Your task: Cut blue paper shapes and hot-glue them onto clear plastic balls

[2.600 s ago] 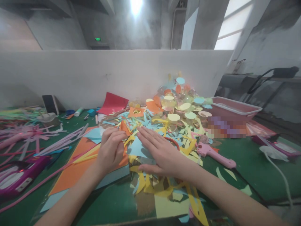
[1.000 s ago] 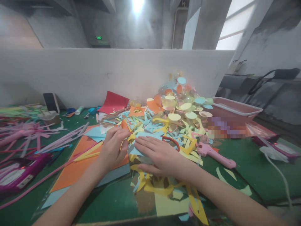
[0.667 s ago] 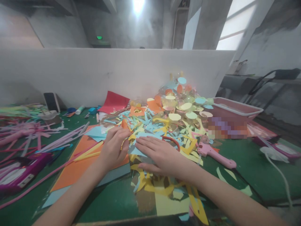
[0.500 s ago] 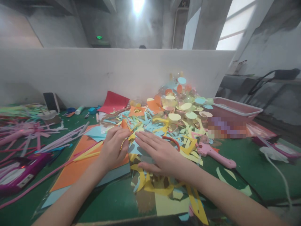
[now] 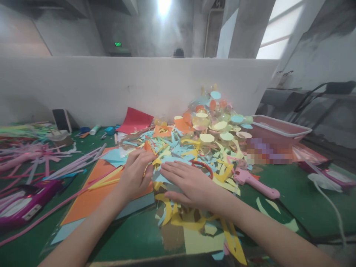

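Observation:
My right hand [image 5: 191, 183] lies flat, fingers stretched out, pressing on a light blue paper piece [image 5: 160, 177] atop a heap of coloured paper scraps [image 5: 194, 155]. My left hand [image 5: 135, 174] sits just left of it with curled fingers, pinching the paper's left edge near a yellow strip [image 5: 107, 180]. Red-handled scissors [image 5: 204, 167] lie just beyond my right fingers. An orange sheet [image 5: 89, 196] lies under my left wrist.
A pink glue gun [image 5: 254, 183] lies right of the heap, with a pink basin [image 5: 278, 133] behind it. Clear balls with paper discs [image 5: 217, 118] pile against the white partition [image 5: 111, 89]. Pink strips [image 5: 41, 159] and a magenta device [image 5: 22, 205] lie left; a phone [image 5: 61, 120] leans at the back.
Both hands stay on the blue paper. My right hand slid slightly back and forth over it, and my left fingers shifted a little up toward the fold edge.

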Action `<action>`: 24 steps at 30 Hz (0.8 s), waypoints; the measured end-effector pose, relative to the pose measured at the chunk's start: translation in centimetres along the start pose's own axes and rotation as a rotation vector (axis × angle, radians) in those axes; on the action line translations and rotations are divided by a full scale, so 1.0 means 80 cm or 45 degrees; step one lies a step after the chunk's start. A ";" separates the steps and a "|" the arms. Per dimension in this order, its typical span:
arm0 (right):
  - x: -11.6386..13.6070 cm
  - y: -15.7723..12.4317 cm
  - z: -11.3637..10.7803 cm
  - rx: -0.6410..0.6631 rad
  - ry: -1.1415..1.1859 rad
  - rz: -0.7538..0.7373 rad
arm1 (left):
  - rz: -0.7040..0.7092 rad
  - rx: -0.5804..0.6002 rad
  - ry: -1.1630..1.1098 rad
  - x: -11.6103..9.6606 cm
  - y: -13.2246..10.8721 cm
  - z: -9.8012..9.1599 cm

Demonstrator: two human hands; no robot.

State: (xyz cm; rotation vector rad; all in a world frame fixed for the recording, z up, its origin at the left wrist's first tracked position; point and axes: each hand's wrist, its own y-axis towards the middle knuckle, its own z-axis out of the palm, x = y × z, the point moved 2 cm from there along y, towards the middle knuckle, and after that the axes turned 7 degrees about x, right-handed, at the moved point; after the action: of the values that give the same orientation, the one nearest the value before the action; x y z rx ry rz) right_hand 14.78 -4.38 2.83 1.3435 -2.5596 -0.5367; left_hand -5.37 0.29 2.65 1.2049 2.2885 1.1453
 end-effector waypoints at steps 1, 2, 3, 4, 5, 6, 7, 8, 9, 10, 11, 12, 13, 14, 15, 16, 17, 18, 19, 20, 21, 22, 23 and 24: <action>0.000 0.000 0.000 0.017 0.026 0.003 | -0.052 -0.011 -0.041 -0.001 0.001 -0.001; 0.000 0.000 0.000 0.022 0.054 0.010 | -0.128 -0.018 -0.102 -0.001 0.002 -0.001; -0.001 -0.001 -0.002 0.010 0.080 0.024 | -0.229 -0.008 -0.183 -0.001 0.004 -0.001; -0.001 -0.001 -0.003 -0.019 0.108 0.037 | -0.348 0.022 -0.288 0.000 0.007 0.000; -0.002 -0.002 -0.006 -0.074 0.138 0.046 | -0.486 0.072 -0.420 0.001 0.009 0.003; -0.002 -0.003 -0.009 -0.145 0.173 0.065 | -0.637 0.143 -0.578 0.003 0.010 0.007; -0.003 -0.004 -0.012 -0.232 0.212 0.097 | -0.794 0.228 -0.756 0.004 0.010 0.012; -0.005 -0.005 -0.015 -0.326 0.254 0.149 | -0.939 0.316 -0.947 0.004 0.010 0.018; -0.007 -0.006 -0.017 -0.415 0.298 0.213 | -1.070 0.389 -1.135 0.004 0.009 0.024; -0.010 -0.007 -0.019 -0.495 0.342 0.286 | -1.168 0.447 -1.311 0.003 0.008 0.029; -0.013 -0.008 -0.021 -0.557 0.385 0.364 | -1.233 0.494 -1.469 0.000 0.007 0.032; -0.016 -0.009 -0.021 -0.600 0.426 0.432 | -1.295 0.513 -1.596 -0.003 0.007 0.034; -0.019 -0.009 -0.021 -0.630 0.465 0.488 | -1.338 0.559 -1.710 -0.007 0.007 0.034; -0.022 -0.009 -0.021 -0.645 0.502 0.536 | -1.375 0.612 -1.789 -0.011 0.007 0.033; -0.024 -0.009 -0.020 -0.652 0.534 0.574 | -1.410 0.679 -1.835 -0.015 0.008 0.031; -0.027 -0.009 -0.018 -0.653 0.559 0.602 | -1.440 0.749 -1.863 -0.020 0.008 0.029; -0.028 -0.009 -0.017 -0.649 0.577 0.618 | -1.477 0.798 -1.878 -0.023 0.009 0.028; -0.030 -0.009 -0.016 -0.645 0.587 0.626 | -1.518 0.832 -1.884 -0.026 0.009 0.026; -0.031 -0.009 -0.015 -0.640 0.592 0.631 | -1.556 0.846 -1.887 -0.028 0.009 0.025; -0.032 -0.009 -0.014 -0.637 0.594 0.635 | -1.585 0.849 -1.887 -0.030 0.008 0.026; -0.033 -0.009 -0.013 -0.634 0.597 0.641 | -1.594 0.847 -1.884 -0.031 0.008 0.026; -0.033 -0.010 -0.013 -0.630 0.600 0.647 | -1.582 0.847 -1.881 -0.032 0.007 0.027; -0.034 -0.010 -0.012 -0.628 0.603 0.653 | -1.560 0.843 -1.879 -0.033 0.007 0.028; -0.035 -0.010 -0.012 -0.627 0.604 0.659 | -1.541 0.829 -1.879 -0.033 0.007 0.028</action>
State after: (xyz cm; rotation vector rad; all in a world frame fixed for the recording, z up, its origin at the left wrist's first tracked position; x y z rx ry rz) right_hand 17.29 -2.73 3.38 0.5298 -2.0703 -0.6002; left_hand -2.19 -0.49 1.41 0.2453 1.4732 -0.7778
